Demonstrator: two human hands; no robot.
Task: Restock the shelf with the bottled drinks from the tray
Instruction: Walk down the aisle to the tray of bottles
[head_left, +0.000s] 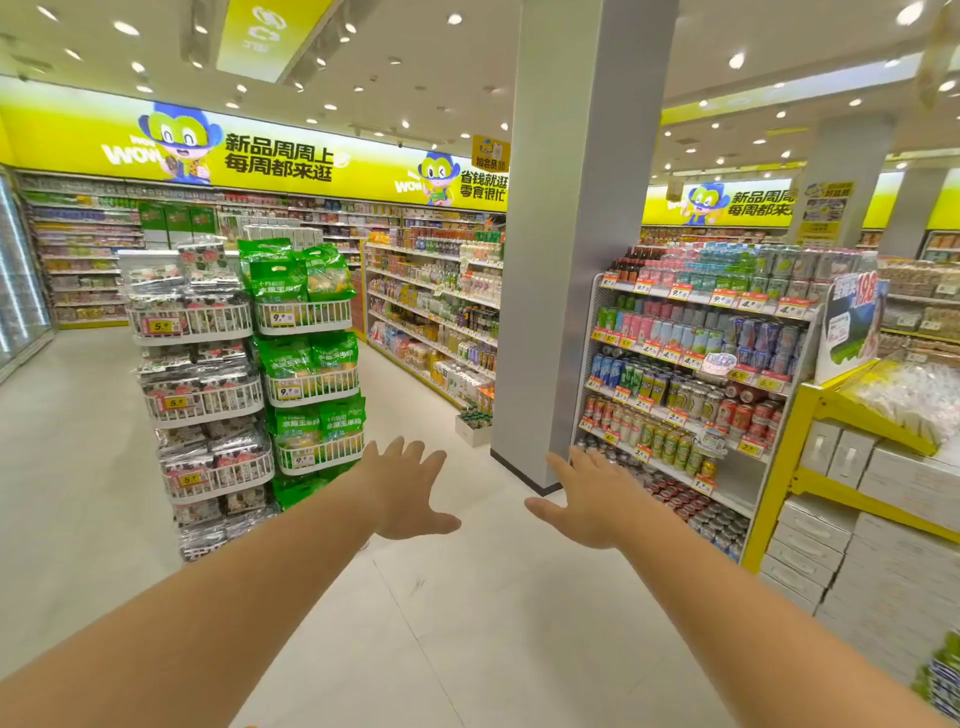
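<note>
Both my arms stretch forward over the shop floor. My left hand (404, 488) is spread flat, palm down, holding nothing. My right hand (587, 499) is spread the same way, a little to its right, also holding nothing. Far ahead, a white tray (472, 430) of dark green bottled drinks sits on the floor at the foot of a long drinks shelf (431, 312), just left of a grey pillar. Both hands are well short of the tray and of any shelf.
A grey pillar (576, 234) stands ahead. Right of it is a wire rack of cans (691, 374), then a yellow rack with white cartons (883, 519). Left stands a white basket stand of snack bags (249, 374). Pale tiled floor lies between them.
</note>
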